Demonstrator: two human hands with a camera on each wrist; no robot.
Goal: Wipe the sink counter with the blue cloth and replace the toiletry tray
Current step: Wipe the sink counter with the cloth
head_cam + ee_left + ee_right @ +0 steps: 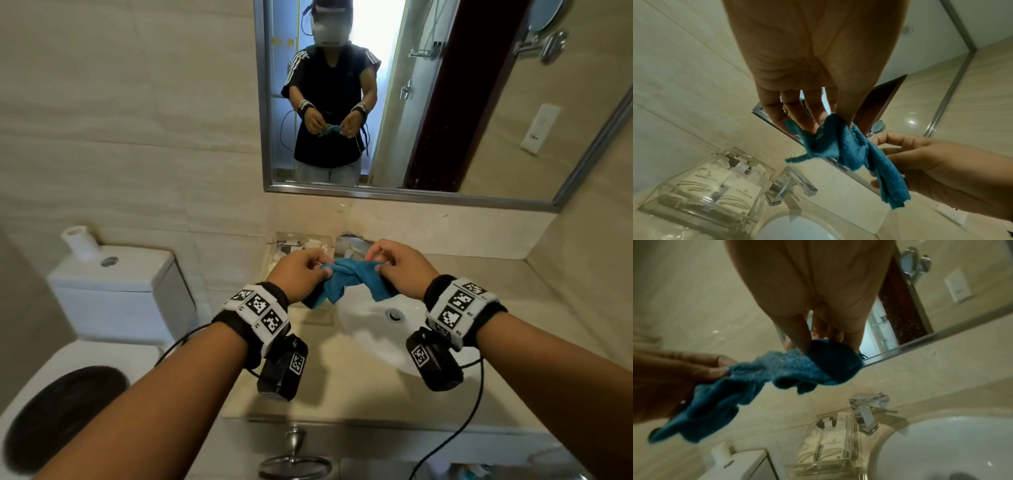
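Blue terry, twisted and bunched, hangs in the air between both hands above the basin (373, 322), touching nothing below. The left hand (301, 274) pinches one end of the cloth (352, 281) between thumb and fingertips; the right hand (400, 270) pinches the other end the same way, its remaining fingers loosely curled. The step looks like readying the cloth. To do it well I would shake out the twist, fold it into a flat pad that fills one palm, and only then lower it to the counter (534, 294), so a broad face wipes rather than a rope. The tray (711, 183), clear-walled and holding pale sachets and small bottles, sits on the counter just left of the tap (791, 183), near the back wall. Judging by that, it must be lifted aside before the stone beneath can be wiped. The cloth is fluffy, limp, its free corners drooping
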